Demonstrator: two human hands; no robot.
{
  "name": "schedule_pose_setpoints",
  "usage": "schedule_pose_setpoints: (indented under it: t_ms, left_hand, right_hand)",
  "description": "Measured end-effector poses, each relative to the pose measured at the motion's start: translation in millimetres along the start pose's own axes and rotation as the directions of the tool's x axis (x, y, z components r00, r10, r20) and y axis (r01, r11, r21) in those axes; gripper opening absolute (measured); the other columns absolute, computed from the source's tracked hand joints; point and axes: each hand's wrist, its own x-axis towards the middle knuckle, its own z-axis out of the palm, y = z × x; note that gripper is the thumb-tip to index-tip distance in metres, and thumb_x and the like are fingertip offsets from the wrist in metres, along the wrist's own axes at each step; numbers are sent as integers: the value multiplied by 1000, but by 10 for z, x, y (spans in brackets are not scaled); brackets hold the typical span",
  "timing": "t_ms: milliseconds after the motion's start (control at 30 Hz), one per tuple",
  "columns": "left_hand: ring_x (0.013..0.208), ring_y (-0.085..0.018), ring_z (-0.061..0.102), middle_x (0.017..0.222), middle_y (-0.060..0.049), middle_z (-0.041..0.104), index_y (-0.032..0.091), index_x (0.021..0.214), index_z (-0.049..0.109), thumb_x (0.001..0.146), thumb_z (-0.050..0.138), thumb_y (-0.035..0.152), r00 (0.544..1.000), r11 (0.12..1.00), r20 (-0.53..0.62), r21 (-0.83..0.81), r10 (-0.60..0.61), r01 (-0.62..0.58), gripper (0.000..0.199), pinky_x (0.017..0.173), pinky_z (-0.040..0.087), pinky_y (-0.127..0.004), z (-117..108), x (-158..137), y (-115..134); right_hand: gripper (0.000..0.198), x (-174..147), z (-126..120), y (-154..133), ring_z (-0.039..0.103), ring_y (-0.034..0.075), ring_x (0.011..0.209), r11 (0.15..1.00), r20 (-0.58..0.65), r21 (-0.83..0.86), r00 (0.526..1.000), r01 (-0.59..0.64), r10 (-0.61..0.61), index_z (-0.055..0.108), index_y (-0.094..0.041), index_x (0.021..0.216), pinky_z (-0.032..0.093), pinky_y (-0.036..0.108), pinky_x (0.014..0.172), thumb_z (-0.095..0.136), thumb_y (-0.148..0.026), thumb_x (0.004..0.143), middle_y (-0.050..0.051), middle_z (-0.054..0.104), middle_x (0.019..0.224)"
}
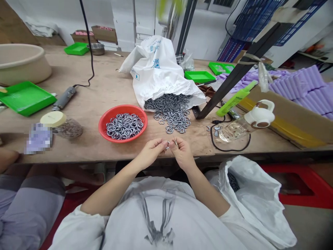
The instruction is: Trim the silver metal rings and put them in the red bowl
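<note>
While hands (pixel 152 151) pinch a ring (pixel 168 145), red bowl (pixel 102 127) of rings (pixel 125 126), white sack (pixel 158 74)

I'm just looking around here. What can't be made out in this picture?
All in the head view:
Small piece: partly covered by the left hand and right hand.
Thin pointed item at the right hand: too small to identify.
White bag on the table: its plastic hides whatever lies deeper inside.
Beige basin: cut off by the left edge.
Green thing at the top edge: blurred and cut off.
</note>
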Motion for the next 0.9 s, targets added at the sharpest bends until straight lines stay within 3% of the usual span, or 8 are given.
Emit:
schedule_pose_setpoints:
  t_ms: [67, 133, 300, 467, 567, 633, 733, 900]
  left_hand:
    - [62, -8, 36, 68, 0, 40, 12, 75, 48, 82, 66, 69, 999, 983, -12, -180, -37, 34, 60, 57, 31, -21, 55, -19, -8]
    - [61, -8, 36, 66, 0, 41, 12, 76, 50, 80, 69, 68, 999, 969, -2, -241, -50, 48, 59, 57, 31, -21, 91, -55, -9]
    - [66, -9, 41, 72, -1, 46, 10, 84, 55, 89, 66, 62, 997, 983, 63, -183, 40, -28, 53, 61, 34, -22, 78, -152, 52]
    - [66, -9, 38, 72, -1, 44, 10, 86, 54, 89, 64, 65, 987, 982, 71, -133, 144, -133, 56, 62, 34, -23, 73, -171, 96]
    - [66, -10, 40, 73, -1, 46, 11, 85, 53, 90, 62, 66, 977, 982, 136, -122, 162, -146, 56, 62, 34, -24, 66, -191, 114]
    - [67, -10, 41, 73, -2, 47, 11, 86, 53, 92, 60, 65, 966, 986, 215, -110, 146, -124, 56, 62, 35, -25, 37, -224, 133]
    - [67, -10, 42, 73, -2, 47, 10, 91, 55, 92, 61, 65, 945, 991, 313, -121, 99, -64, 55, 62, 35, -25, -44, -309, 163]
    - [66, -10, 46, 73, -3, 52, 10, 88, 56, 87, 67, 66, 959, 981, 282, -183, -5, 59, 57, 63, 38, -23, -169, -536, 173]
  right_hand:
    - [53, -32, 42, 1, 55, 12, 64, 999, -55, -30, 998, 31, -33, 58, -15, 88, 48, 24, 63, 85, -57, 70, 2, 59, 74]
    - [50, -70, 74, -14, 62, 15, 66, 998, -49, -57, 998, 37, -40, 59, -15, 92, 52, 27, 64, 88, -51, 70, 3, 64, 76]
    - [32, -136, 131, -180, 66, 18, 61, 991, 41, -51, 992, 125, -123, 59, -15, 86, 54, 29, 62, 71, -44, 92, 3, 66, 67]
    - [27, -226, 206, -348, 65, 12, 64, 959, -29, -170, 971, 229, -237, 60, -14, 83, 51, 23, 64, 70, -38, 93, 1, 66, 70]
    - [29, -318, 230, -402, 64, 11, 62, 979, -64, -107, 981, 176, -183, 56, -15, 86, 52, 21, 60, 74, -37, 89, 0, 63, 70]
    - [31, -377, 239, -440, 65, 12, 61, 987, -50, -71, 988, 144, -148, 56, -16, 99, 54, 24, 59, 76, -36, 87, -1, 62, 73]
    - [26, -437, 284, -498, 66, 13, 65, 958, 18, -186, 975, 220, -220, 59, -16, 106, 55, 26, 63, 70, -34, 92, 1, 63, 81]
    - [23, -476, 478, -493, 62, 12, 67, 864, 1, -354, 923, 359, -384, 65, -16, 98, 51, 27, 64, 71, -37, 91, 4, 65, 85]
